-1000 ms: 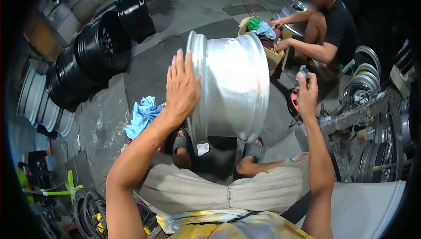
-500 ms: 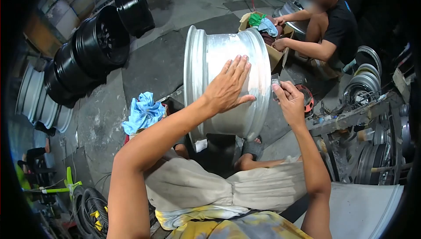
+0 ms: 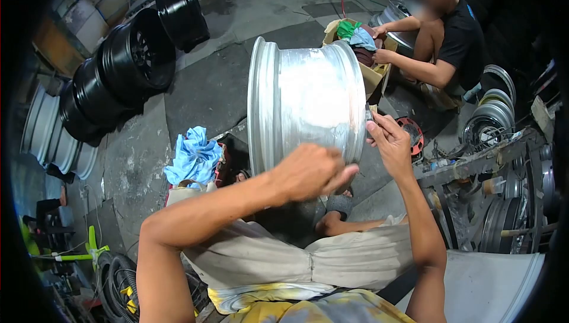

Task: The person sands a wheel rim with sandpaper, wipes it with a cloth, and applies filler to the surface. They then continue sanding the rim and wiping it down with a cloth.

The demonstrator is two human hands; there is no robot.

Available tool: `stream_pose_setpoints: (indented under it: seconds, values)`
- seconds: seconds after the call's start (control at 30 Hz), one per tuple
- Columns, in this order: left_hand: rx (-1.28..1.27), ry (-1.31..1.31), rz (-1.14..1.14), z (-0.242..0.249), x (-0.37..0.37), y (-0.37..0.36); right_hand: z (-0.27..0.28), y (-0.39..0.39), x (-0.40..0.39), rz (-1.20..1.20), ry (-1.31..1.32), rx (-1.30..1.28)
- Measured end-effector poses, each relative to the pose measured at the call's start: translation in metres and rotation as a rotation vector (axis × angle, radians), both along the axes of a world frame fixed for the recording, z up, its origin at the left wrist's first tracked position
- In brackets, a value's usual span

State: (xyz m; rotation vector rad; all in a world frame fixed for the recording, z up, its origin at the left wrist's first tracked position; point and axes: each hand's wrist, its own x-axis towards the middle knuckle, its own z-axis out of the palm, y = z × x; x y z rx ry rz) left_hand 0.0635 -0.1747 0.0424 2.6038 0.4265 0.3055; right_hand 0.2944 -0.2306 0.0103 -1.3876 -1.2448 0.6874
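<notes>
A bare silver wheel rim (image 3: pixel 311 88) stands on its tread in front of me, its barrel shiny and streaked. My left hand (image 3: pixel 314 172) is over the near lower part of the barrel, thumb stuck out, its fingers bent away and smeared by motion. At the rim's right edge my right hand (image 3: pixel 388 136) pinches a small flat piece (image 3: pixel 371 111), dark with a tan edge, between thumb and fingers. That piece sits right against the lip of the wheel.
Black wheels (image 3: pixel 118 68) line the left side. A blue cloth (image 3: pixel 195 156) lies on a box by my left knee. Ahead right, a person (image 3: pixel 456 44) crouches at a carton (image 3: pixel 370 80) holding cloths. A metal rack (image 3: pixel 474 160) with parts stands to the right.
My left hand has left its flat, spread pose on the middle of the barrel and come down toward me, fingers now bent. The right hand stays at the edge, its small piece slightly turned.
</notes>
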Motion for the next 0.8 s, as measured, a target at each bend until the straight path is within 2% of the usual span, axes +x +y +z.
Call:
stream_pose_setpoints:
  seconds: [0.03, 0.1, 0.13, 0.2, 0.3, 0.37, 0.43, 0.5, 0.6, 0.67, 0.8]
  values:
    - [0.061, -0.078, 0.031, 0.001, 0.0, 0.013, 0.001, 0.0, 0.001, 0.002, -0.022, -0.004]
    - [0.503, -0.321, 0.215, -0.021, 0.01, 0.049, 0.001, 0.001, 0.0, 0.007, -0.047, -0.004]
    - [0.506, -0.324, 0.217, -0.03, 0.011, 0.062, 0.0, 0.002, -0.001, 0.007, -0.085, 0.002]
    - [0.652, -0.038, 0.393, -0.041, 0.01, 0.077, 0.003, 0.002, -0.003, 0.009, -0.13, 0.015]
    - [0.563, -0.039, 0.29, -0.055, 0.009, 0.044, 0.004, 0.003, -0.008, -0.021, -0.252, 0.075]
    - [0.541, 0.03, 0.227, -0.05, 0.002, 0.013, 0.001, 0.003, -0.01, -0.041, -0.293, 0.127]
    - [0.495, 0.211, 0.159, -0.046, -0.005, -0.008, 0.002, 0.003, -0.013, -0.039, -0.283, 0.08]
    - [0.414, 0.194, 0.157, -0.045, -0.009, -0.011, 0.0, 0.006, -0.014, -0.077, -0.351, 0.116]
    - [0.472, 0.159, 0.263, -0.048, -0.009, 0.001, 0.004, 0.005, -0.016, -0.072, -0.333, 0.094]
    - [0.633, 0.191, 0.342, -0.047, -0.008, 0.019, 0.003, 0.005, -0.015, -0.065, -0.34, 0.09]
    - [0.625, 0.18, 0.458, -0.049, -0.004, 0.034, 0.001, 0.006, -0.011, -0.042, -0.364, 0.094]
